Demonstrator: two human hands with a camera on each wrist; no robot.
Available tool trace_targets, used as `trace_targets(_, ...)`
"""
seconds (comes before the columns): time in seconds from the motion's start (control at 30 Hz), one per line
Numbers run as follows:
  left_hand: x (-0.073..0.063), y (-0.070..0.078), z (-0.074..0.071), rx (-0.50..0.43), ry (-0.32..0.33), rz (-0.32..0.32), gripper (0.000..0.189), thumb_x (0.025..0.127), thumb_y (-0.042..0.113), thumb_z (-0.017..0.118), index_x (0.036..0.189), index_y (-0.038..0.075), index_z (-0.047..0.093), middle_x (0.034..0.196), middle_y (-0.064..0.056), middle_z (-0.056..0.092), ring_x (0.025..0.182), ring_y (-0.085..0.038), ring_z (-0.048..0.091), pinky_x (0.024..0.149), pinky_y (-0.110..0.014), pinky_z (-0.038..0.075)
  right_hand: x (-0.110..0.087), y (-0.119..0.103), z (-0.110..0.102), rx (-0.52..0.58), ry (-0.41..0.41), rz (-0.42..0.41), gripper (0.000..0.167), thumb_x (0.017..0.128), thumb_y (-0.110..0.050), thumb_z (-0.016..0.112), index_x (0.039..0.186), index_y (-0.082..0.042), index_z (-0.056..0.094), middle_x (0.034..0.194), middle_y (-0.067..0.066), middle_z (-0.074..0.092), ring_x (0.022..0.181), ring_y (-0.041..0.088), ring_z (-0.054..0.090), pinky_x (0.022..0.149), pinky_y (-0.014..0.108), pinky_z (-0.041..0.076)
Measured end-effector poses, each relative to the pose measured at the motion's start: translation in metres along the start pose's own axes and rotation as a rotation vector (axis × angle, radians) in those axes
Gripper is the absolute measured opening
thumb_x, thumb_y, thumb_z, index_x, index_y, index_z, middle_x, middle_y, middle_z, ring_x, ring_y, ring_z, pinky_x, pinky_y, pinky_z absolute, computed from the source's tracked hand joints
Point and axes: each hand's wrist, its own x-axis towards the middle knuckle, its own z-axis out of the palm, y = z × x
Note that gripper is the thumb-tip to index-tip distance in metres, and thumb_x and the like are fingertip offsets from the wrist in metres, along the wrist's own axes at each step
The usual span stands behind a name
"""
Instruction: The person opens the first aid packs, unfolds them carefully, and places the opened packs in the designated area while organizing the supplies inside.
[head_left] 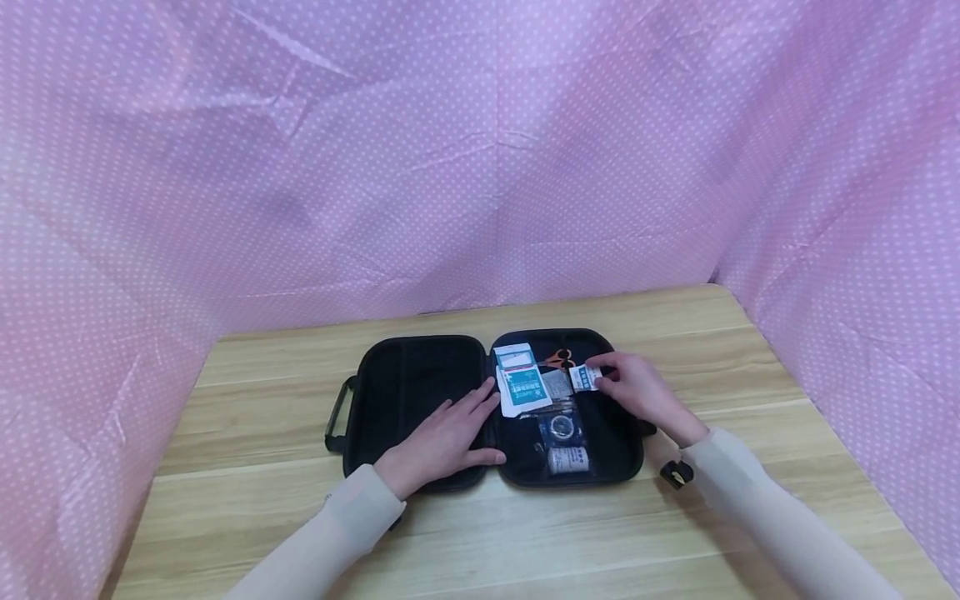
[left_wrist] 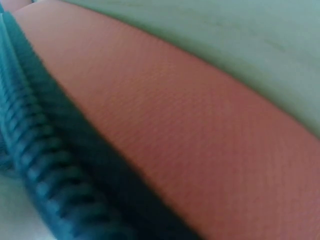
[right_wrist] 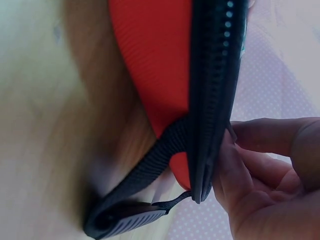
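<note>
A zipped first-aid case, black inside, lies spread flat on the table. My left hand rests with straight fingers across the left half and the hinge. Over the right half, my right hand pinches a small blue-and-white packet between thumb and fingers. A larger teal-and-white packet lies by the hinge. Near it are orange-handled scissors, a bagged roll of tape and a wrapped bandage roll. The right wrist view shows the case's red outer shell beside my fingers.
A black carry handle sticks out at the case's left side. At the right, a black strap with a buckle lies on the wooden table. Pink dotted cloth hangs behind and at both sides.
</note>
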Motion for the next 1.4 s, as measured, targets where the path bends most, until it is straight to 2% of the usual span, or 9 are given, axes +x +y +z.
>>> trace_targets(0.07, 0.000, 0.000, 0.000, -0.001, -0.001, -0.003, 0.092, 0.093, 0.063, 0.066, 0.162, 0.011, 0.035, 0.173, -0.004, 0.017, 0.155, -0.024, 0.028, 0.119, -0.058, 0.032, 0.001, 0.000, 0.000, -0.005, -0.004, 0.002, 0.030, 0.095, 0.000, 0.067, 0.125, 0.005, 0.070, 0.122, 0.027, 0.069, 0.088, 0.026, 0.071, 0.076, 0.043, 0.058)
trace_targets(0.3, 0.001, 0.000, -0.001, -0.009, 0.000, -0.006, 0.091, 0.093, 0.063, 0.066, 0.162, 0.012, 0.036, 0.173, -0.004, 0.018, 0.155, -0.024, 0.028, 0.119, -0.058, 0.031, 0.003, -0.002, 0.000, 0.002, -0.007, 0.025, 0.031, 0.096, 0.001, 0.065, 0.126, 0.003, 0.070, 0.119, 0.025, 0.069, 0.078, 0.022, 0.063, 0.062, 0.033, 0.051)
trace_targets(0.6, 0.000, -0.001, 0.000, -0.011, 0.001, -0.006, 0.091, 0.093, 0.063, 0.066, 0.162, 0.012, 0.035, 0.173, -0.003, 0.017, 0.155, -0.024, 0.028, 0.119, -0.058, 0.031, 0.005, -0.001, 0.003, 0.082, -0.038, 0.027, 0.032, 0.096, -0.002, 0.066, 0.128, 0.000, 0.070, 0.128, 0.026, 0.066, 0.087, 0.025, 0.067, 0.069, 0.034, 0.055)
trace_targets(0.83, 0.000, 0.000, -0.001, -0.011, 0.012, 0.007, 0.090, 0.094, 0.061, 0.067, 0.161, 0.010, 0.037, 0.172, -0.006, 0.019, 0.154, -0.026, 0.029, 0.118, -0.059, 0.032, 0.010, 0.000, 0.012, 0.120, -0.081, 0.007, 0.031, 0.096, 0.000, 0.067, 0.127, 0.000, 0.069, 0.122, 0.025, 0.068, 0.081, 0.020, 0.068, 0.071, 0.034, 0.056)
trace_targets(1.0, 0.000, 0.000, -0.001, -0.006, 0.006, 0.002, 0.090, 0.094, 0.061, 0.067, 0.162, 0.011, 0.036, 0.172, -0.006, 0.018, 0.155, -0.026, 0.029, 0.119, -0.059, 0.032, 0.014, -0.005, 0.017, 0.090, -0.052, -0.014, 0.031, 0.093, 0.001, 0.069, 0.125, 0.003, 0.066, 0.122, 0.026, 0.067, 0.089, 0.027, 0.071, 0.079, 0.045, 0.060)
trace_targets(1.13, 0.000, 0.000, -0.001, -0.007, 0.005, 0.000, 0.090, 0.094, 0.061, 0.067, 0.162, 0.011, 0.036, 0.172, -0.006, 0.019, 0.154, -0.026, 0.029, 0.119, -0.059, 0.032, 0.017, -0.010, 0.020, 0.019, -0.020, -0.031, 0.032, 0.093, 0.000, 0.071, 0.124, 0.004, 0.063, 0.118, 0.024, 0.069, 0.098, 0.032, 0.071, 0.084, 0.049, 0.059)
trace_targets(1.27, 0.000, 0.000, -0.001, -0.005, 0.005, 0.002, 0.091, 0.093, 0.062, 0.067, 0.162, 0.011, 0.036, 0.172, -0.005, 0.018, 0.154, -0.026, 0.029, 0.119, -0.059, 0.032, 0.018, -0.013, 0.022, -0.050, 0.011, -0.051, 0.032, 0.091, -0.002, 0.073, 0.121, 0.004, 0.063, 0.109, 0.021, 0.072, 0.095, 0.032, 0.071, 0.082, 0.050, 0.058)
trace_targets(1.4, 0.000, -0.001, -0.002, -0.010, 0.002, 0.003, 0.091, 0.093, 0.063, 0.066, 0.162, 0.011, 0.036, 0.173, -0.005, 0.018, 0.155, -0.025, 0.029, 0.119, -0.059, 0.031, 0.018, -0.014, 0.022, -0.073, 0.033, -0.055, 0.033, 0.089, -0.001, 0.075, 0.119, 0.004, 0.063, 0.106, 0.020, 0.072, 0.093, 0.031, 0.069, 0.081, 0.050, 0.057)
